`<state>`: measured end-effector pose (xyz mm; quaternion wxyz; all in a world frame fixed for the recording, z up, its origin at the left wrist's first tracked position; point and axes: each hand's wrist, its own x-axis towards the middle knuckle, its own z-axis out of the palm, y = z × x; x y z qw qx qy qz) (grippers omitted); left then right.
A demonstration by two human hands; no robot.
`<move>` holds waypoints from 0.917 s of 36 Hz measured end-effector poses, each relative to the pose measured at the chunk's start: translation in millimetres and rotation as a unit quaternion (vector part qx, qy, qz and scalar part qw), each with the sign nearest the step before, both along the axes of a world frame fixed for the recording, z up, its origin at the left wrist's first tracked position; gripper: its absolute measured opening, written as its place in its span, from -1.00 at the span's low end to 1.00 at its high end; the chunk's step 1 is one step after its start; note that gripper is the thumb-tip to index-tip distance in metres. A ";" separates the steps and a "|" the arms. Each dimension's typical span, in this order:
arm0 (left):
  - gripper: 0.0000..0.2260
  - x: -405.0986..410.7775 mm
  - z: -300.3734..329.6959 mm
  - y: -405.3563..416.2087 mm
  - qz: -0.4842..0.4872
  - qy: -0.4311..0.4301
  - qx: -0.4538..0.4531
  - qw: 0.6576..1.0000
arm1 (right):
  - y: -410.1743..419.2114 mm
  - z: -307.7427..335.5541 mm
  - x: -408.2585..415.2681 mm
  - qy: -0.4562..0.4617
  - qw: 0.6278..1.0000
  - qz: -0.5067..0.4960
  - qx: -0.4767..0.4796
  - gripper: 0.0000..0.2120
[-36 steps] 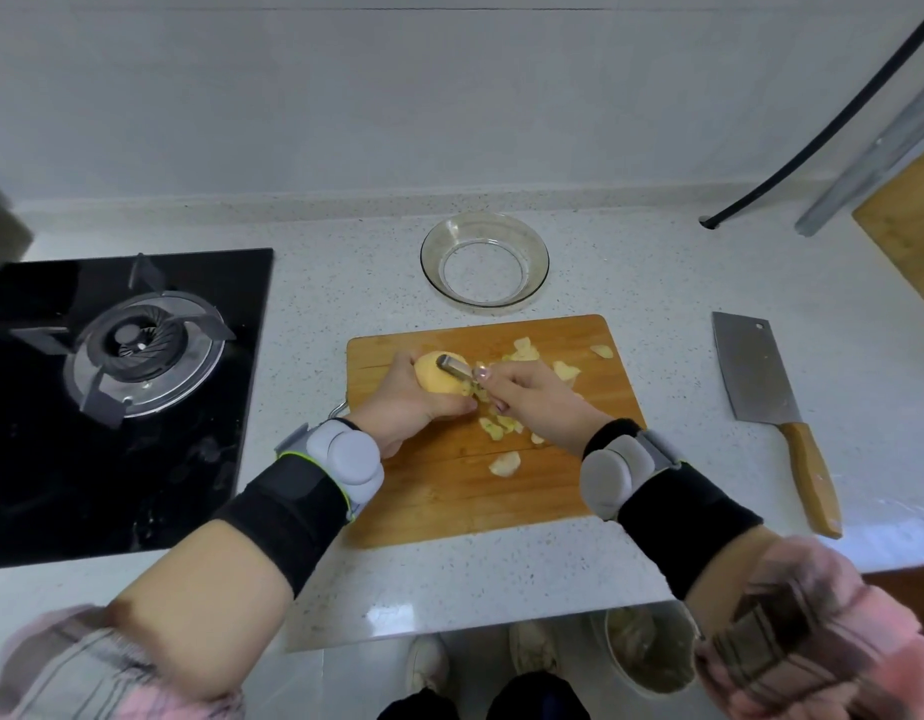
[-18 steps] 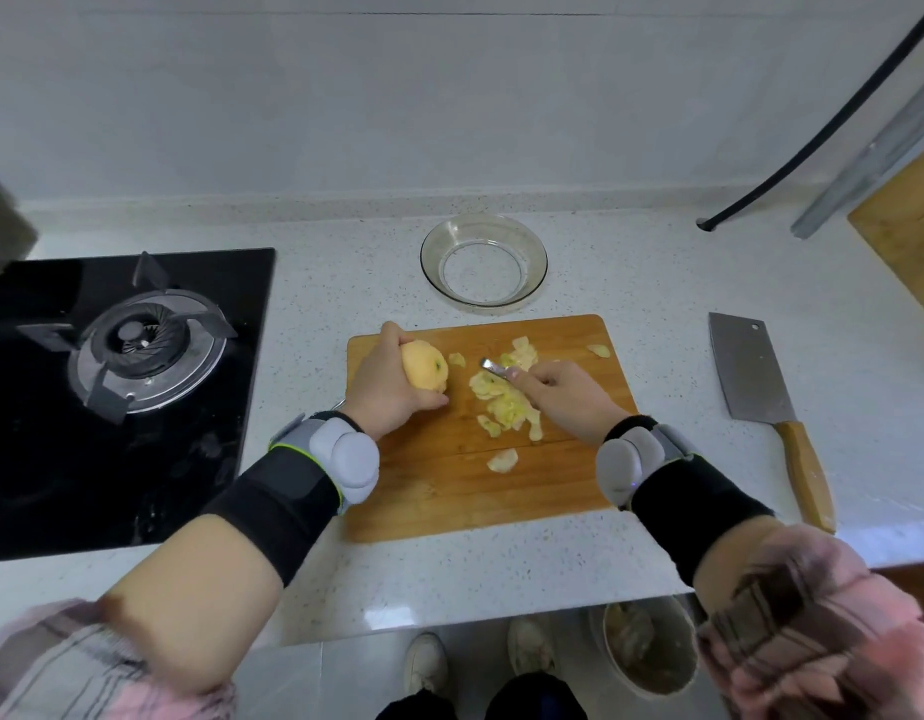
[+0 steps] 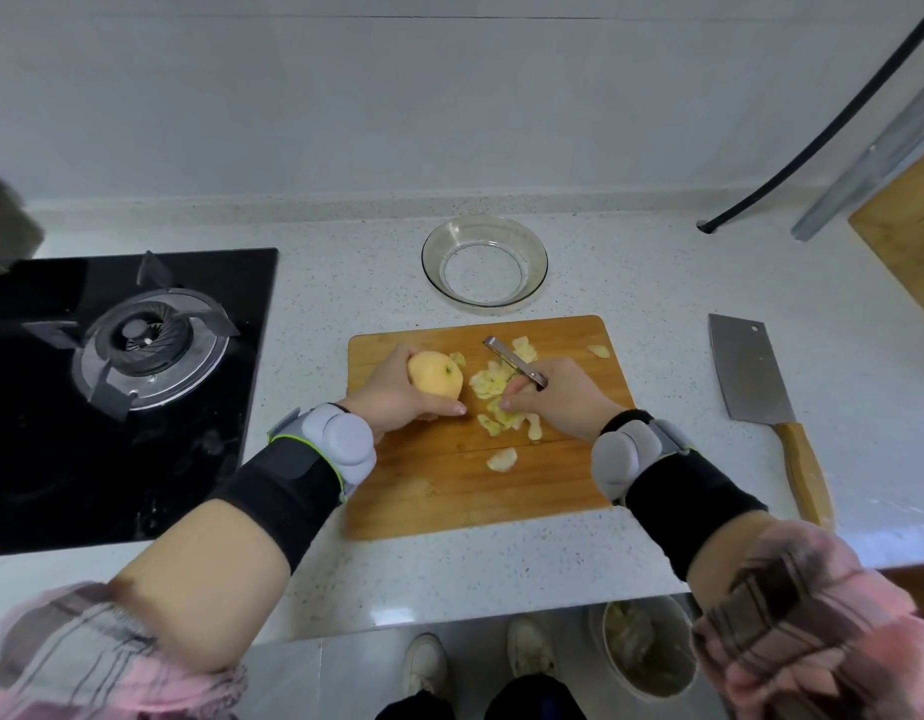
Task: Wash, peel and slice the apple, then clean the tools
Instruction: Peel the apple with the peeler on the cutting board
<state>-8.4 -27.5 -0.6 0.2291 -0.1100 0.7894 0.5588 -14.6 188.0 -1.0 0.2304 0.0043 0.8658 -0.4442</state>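
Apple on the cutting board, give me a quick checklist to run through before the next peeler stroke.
1. Apple gripped firmly by the left hand: ok.
2. Peeler held in the right hand: ok.
3. Peeler blade touching the apple: not ok, it points away over the peels.
4. Skin left to remove: cannot tell; only a small green patch shows near the stem end.
5. Cutting board flat on the counter: ok.
6. Cleaver clear of both hands, on the counter to the right: ok.
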 end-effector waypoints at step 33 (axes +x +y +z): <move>-0.34 -29.6 -11.0 -29.0 -0.102 0.128 -0.454 0.876 | 24.3 10.8 6.0 -0.205 0.920 -0.155 -0.295 -0.86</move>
